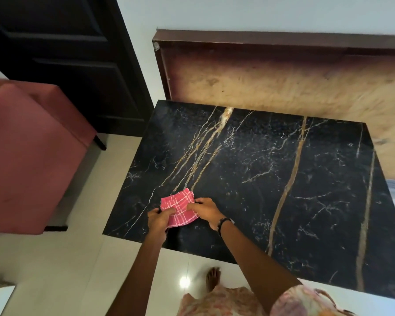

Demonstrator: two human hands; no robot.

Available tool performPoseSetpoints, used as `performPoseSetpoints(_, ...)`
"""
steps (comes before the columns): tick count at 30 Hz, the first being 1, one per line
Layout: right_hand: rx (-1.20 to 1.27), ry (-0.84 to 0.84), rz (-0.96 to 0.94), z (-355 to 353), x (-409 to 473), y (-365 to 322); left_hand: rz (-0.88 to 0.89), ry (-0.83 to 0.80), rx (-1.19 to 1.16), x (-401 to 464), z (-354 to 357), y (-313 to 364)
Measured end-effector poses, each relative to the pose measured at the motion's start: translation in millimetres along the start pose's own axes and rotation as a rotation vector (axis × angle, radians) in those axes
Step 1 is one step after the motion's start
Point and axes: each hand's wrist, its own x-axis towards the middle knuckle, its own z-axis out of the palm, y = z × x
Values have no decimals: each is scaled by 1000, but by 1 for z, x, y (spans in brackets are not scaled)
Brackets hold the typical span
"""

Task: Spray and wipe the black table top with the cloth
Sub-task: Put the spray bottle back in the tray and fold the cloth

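Note:
The black table top (271,179) is marble-patterned with gold and white veins and fills the middle and right of the head view. A pink checked cloth (179,207) lies folded near its front left corner. My left hand (159,218) grips the cloth's left side. My right hand (204,210), with a dark band on the wrist, pinches its right side. Both hands hold the cloth just on or above the surface. No spray bottle is in view.
A red upholstered chair (30,151) stands on the pale tiled floor (78,270) to the left of the table. A brown wooden panel (283,80) leans against the wall behind the table. A dark door (66,53) is at the back left. My bare foot (213,278) is by the table's front edge.

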Motion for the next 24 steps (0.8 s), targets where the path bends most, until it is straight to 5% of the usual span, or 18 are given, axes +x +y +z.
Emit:
performPoseSetpoints(10, 474, -91, -104, -109, -41, 2, -42, -415, -29, -46, 85, 24)
performPoseSetpoints(24, 641, 296, -201, -344, -115, 90, 120, -637, 193, -172, 318, -18)
